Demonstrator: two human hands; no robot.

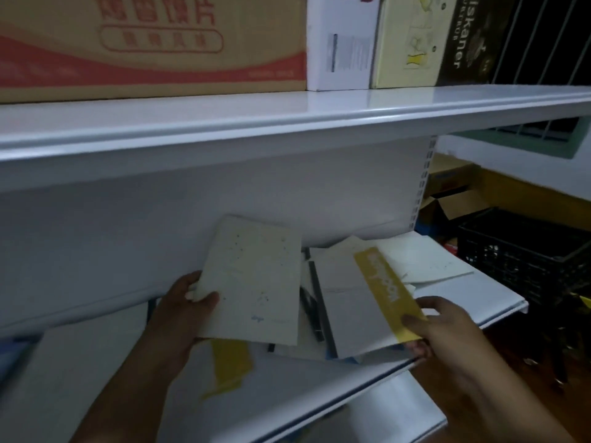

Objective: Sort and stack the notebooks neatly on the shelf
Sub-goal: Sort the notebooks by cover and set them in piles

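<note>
On the middle shelf (499,302), a pale speckled notebook (252,279) is pinched at its left edge by the left hand (182,311), while the right hand (441,327) grips a yellow-banded notebook (361,308) beside it, loose papers (425,260) scattered beyond.

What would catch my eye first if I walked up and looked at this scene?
Probably the two hands at the lower shelf: the left hand lifts a pale speckled notebook, while the right hand grips a grey notebook with a yellow band from the loose pile. Above, on the upper shelf, a big cardboard box with red print fills the top left.
</note>
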